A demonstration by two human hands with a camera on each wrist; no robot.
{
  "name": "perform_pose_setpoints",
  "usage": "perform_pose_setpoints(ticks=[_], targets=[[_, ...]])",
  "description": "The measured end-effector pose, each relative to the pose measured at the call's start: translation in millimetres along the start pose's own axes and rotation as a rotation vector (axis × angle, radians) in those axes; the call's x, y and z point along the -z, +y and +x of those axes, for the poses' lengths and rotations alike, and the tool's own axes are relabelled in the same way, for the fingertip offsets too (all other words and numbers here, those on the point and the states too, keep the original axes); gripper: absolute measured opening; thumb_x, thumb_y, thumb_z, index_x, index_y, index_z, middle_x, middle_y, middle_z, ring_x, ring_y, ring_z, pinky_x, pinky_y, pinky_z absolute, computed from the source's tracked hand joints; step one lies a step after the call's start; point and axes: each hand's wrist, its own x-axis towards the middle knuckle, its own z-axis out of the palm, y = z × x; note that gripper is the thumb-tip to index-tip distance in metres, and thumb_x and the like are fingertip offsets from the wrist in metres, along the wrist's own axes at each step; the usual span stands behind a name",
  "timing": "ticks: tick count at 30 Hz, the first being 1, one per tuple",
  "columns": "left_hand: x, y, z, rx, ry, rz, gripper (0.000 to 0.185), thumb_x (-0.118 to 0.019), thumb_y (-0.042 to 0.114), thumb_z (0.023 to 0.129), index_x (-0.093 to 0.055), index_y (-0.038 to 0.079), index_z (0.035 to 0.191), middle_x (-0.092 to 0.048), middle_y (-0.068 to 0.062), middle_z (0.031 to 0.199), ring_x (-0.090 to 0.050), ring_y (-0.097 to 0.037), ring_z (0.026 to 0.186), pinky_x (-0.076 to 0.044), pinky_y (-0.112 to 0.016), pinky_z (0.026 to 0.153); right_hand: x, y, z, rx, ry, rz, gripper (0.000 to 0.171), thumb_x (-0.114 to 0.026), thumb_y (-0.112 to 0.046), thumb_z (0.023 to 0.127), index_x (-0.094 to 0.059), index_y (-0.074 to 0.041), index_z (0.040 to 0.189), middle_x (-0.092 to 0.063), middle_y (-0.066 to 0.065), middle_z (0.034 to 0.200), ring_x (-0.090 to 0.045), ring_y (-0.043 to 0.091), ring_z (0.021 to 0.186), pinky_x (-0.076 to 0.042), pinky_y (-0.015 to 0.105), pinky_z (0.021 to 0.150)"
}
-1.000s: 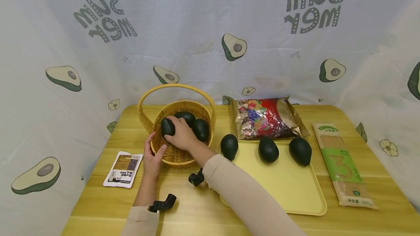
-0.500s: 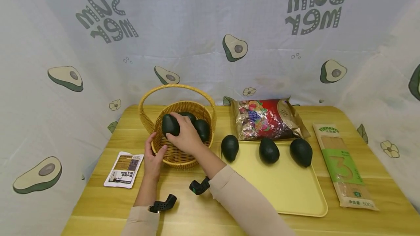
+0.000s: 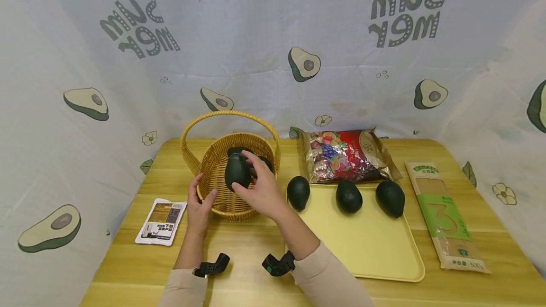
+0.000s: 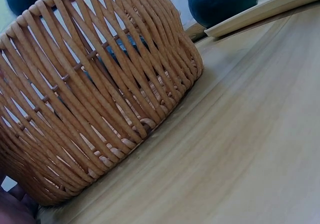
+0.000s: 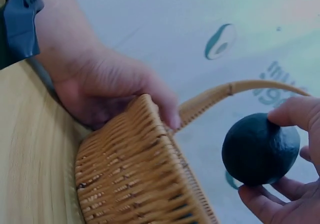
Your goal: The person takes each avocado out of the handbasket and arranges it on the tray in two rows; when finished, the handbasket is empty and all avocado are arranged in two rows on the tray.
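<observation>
I see a dark green avocado [image 3: 237, 170], pear-shaped and upright, lifted just over the wicker basket [image 3: 222, 198], whose arched handle stands up.

Wooden table [image 3: 239, 259], light yellowish grain, planks running left-right. White cloth backdrop [image 3: 256, 27] hung on 3 sides, creased, printed w/ halved avocados, small flowers & mirrored "SUMMER" lettering top left & top right. Cloth drapes down to the table edge at back & both sides. Light even, soft, no hard shadows. No floor or window in view.
</observation>
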Motion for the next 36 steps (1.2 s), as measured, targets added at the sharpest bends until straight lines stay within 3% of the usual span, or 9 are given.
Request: perform_pose_setpoints(ticks=[14,18,24,29,36], targets=[[-0.4,-1.1,-1.9,0.006,-0.008,-0.04,0.062,-0.055,0.002,0.099,-0.031,0.007,0.156,-0.035,-0.021,0.155,-0.043,-0.033,0.135,-0.045,-0.013,0.094,41.5,-2.9,-37.7,0.017,-0.044,0.107,0.08,-0.079,-0.018,0.088,-0.039,-0.03,0.156,-0.045,0.012,0.137,-0.053,0.032,0.118,-0.054,0.045,0.095],[-0.4,-1.3,-2.4,0.006,-0.011,-0.051,0.062,-0.054,0.001,0.099,-0.031,0.007,0.156,-0.035,-0.023,0.154,-0.043,-0.034,0.133,-0.047,-0.014,0.092,51.0,0.1,-45.7,0.017,-0.052,0.08,0.079,-0.08,-0.017,0.087,-0.041,-0.026,0.155,-0.048,0.012,0.138,-0.057,0.032,0.117,-0.056,0.044,0.094],[0.1,-0.3,-2.9,0.011,-0.01,-0.037,0.061,-0.054,0.003,0.1,-0.031,0.009,0.156,-0.035,-0.021,0.156,-0.043,-0.031,0.135,-0.046,-0.013,0.093,63.7,4.4,-54.7,-0.009,-0.057,0.04,0.079,-0.081,-0.017,0.087,-0.041,-0.031,0.154,-0.049,0.01,0.138,-0.059,0.031,0.118,-0.058,0.042,0.092],[-0.6,-0.2,-2.4,0.008,-0.014,-0.034,0.061,-0.055,0.003,0.1,-0.031,0.008,0.156,-0.035,-0.021,0.156,-0.044,-0.031,0.135,-0.046,-0.013,0.094,74.9,8.8,-62.2,-0.029,-0.068,0.025,0.08,-0.081,-0.016,0.088,-0.04,-0.028,0.155,-0.053,0.015,0.137,-0.061,0.033,0.114,-0.06,0.039,0.086],[-0.9,-2.0,-0.9,-0.002,-0.01,-0.044,0.062,-0.055,0.001,0.099,-0.031,0.006,0.155,-0.035,-0.022,0.156,-0.043,-0.034,0.135,-0.047,-0.012,0.093,86.9,18.6,-72.6,-0.088,-0.146,-0.01,0.079,-0.081,-0.022,0.088,-0.039,-0.028,0.155,-0.054,0.014,0.136,-0.06,0.031,0.112,-0.059,0.031,0.081]])
